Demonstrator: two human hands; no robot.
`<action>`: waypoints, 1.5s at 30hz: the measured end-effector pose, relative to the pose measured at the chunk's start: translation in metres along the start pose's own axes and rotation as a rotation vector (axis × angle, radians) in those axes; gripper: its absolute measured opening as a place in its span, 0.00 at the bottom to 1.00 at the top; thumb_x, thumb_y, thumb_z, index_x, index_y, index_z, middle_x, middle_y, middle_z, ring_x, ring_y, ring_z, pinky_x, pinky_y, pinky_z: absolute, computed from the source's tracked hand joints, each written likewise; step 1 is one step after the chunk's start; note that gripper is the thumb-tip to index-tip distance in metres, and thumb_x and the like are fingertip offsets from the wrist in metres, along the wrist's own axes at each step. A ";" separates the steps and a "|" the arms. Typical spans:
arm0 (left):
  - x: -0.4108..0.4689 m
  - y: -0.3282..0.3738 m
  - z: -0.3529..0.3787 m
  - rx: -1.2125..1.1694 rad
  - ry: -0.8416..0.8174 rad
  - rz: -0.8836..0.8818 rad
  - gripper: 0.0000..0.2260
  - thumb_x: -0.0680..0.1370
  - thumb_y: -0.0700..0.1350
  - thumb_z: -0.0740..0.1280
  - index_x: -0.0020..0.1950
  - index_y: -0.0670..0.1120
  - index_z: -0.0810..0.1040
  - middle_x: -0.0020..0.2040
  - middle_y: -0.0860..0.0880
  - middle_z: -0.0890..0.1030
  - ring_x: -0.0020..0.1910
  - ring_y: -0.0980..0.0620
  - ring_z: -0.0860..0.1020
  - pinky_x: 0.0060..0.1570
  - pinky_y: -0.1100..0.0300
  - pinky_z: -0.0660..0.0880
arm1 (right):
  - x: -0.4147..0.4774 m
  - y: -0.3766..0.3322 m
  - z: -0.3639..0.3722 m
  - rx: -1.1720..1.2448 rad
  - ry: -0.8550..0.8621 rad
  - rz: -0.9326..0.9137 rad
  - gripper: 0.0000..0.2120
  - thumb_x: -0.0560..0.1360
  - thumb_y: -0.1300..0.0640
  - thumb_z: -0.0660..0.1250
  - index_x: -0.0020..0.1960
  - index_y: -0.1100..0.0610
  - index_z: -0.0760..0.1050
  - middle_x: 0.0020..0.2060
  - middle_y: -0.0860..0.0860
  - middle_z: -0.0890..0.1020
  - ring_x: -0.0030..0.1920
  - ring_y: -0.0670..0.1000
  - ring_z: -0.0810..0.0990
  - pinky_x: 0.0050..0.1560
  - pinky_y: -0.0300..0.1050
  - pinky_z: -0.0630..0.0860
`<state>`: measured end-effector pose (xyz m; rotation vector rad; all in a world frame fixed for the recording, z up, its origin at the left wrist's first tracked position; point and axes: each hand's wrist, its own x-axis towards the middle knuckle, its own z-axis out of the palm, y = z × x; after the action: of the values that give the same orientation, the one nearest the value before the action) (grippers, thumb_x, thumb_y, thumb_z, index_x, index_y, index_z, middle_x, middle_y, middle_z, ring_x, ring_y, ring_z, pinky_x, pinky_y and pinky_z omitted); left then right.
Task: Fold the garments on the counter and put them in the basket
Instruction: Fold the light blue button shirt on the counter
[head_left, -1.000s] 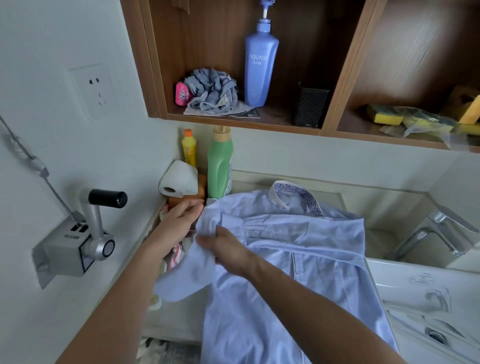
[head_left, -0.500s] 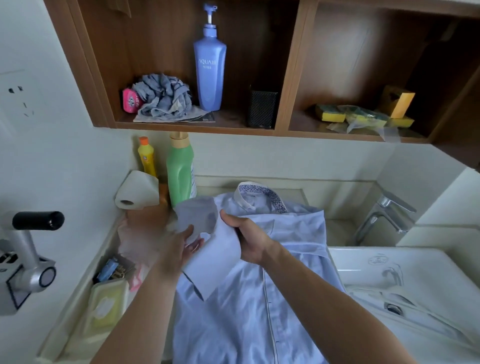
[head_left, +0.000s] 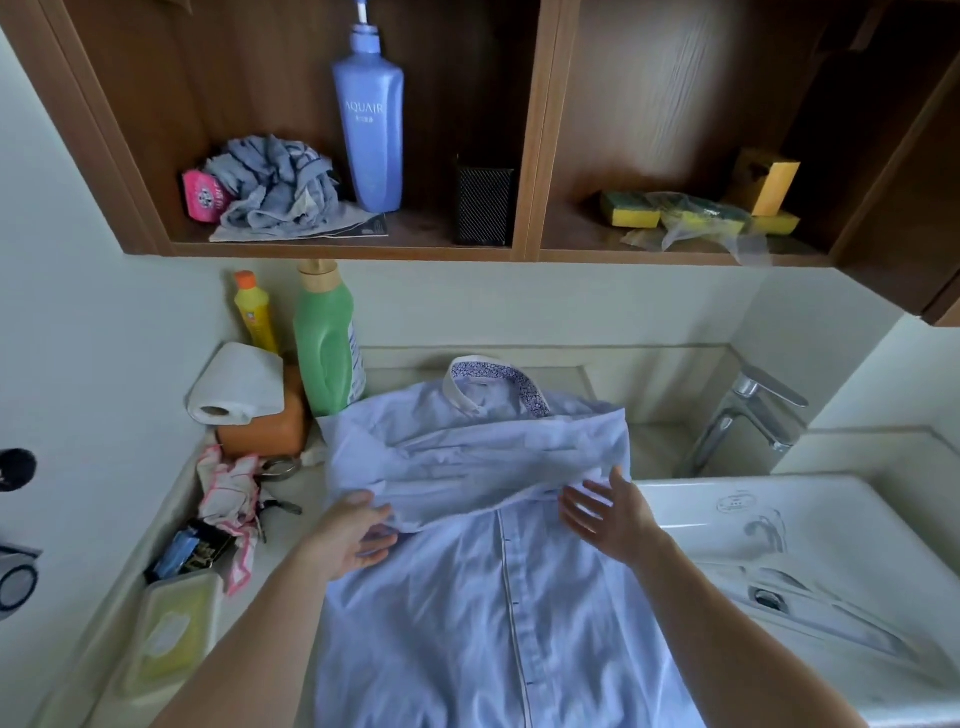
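Note:
A pale blue button shirt (head_left: 467, 597) lies face up on the counter (head_left: 291, 499), its collar with a patterned lining pointing to the wall. A sleeve is folded across the chest as a flat band. My left hand (head_left: 348, 535) rests on the shirt at the band's lower left edge, with its thumb lying on the band's edge. My right hand (head_left: 608, 514) is open with spread fingers at the band's right end, at the fabric. No basket is in view.
A green bottle (head_left: 327, 348), a yellow bottle (head_left: 254, 312) and a paper roll (head_left: 234, 384) stand at the back left. A pink-edged cloth (head_left: 228, 499) and a wipes pack (head_left: 166, 629) lie left of the shirt. Sink (head_left: 810, 525) and tap (head_left: 748, 415) lie right.
The sleeve that both hands held up at the left has been laid across the chest. My right hand let go and moved to the right; my left hand came down onto the shirt.

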<state>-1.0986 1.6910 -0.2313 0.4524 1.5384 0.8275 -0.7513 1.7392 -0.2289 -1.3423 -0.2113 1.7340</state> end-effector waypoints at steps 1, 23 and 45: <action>0.002 0.000 -0.002 0.008 0.022 0.004 0.19 0.80 0.43 0.68 0.68 0.53 0.68 0.47 0.41 0.80 0.42 0.44 0.81 0.43 0.53 0.78 | 0.002 0.001 -0.004 -0.087 0.014 -0.023 0.22 0.81 0.41 0.61 0.58 0.61 0.71 0.53 0.62 0.81 0.50 0.62 0.82 0.44 0.56 0.83; 0.046 -0.003 -0.004 0.079 0.371 0.298 0.20 0.76 0.29 0.65 0.63 0.48 0.70 0.36 0.41 0.74 0.29 0.48 0.69 0.22 0.64 0.66 | 0.067 -0.059 -0.004 -1.082 0.425 -0.520 0.07 0.74 0.52 0.67 0.45 0.56 0.77 0.43 0.58 0.82 0.49 0.63 0.81 0.49 0.50 0.76; 0.128 -0.008 -0.011 1.432 0.524 0.599 0.35 0.78 0.70 0.47 0.77 0.50 0.66 0.78 0.37 0.63 0.76 0.33 0.61 0.72 0.36 0.59 | 0.126 0.001 -0.007 -1.925 0.279 -0.913 0.29 0.79 0.35 0.46 0.77 0.44 0.63 0.78 0.52 0.62 0.77 0.56 0.60 0.74 0.60 0.54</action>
<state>-1.1275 1.7734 -0.3255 1.9086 2.3795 0.0924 -0.7459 1.8282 -0.3185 -2.0084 -2.2562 0.1093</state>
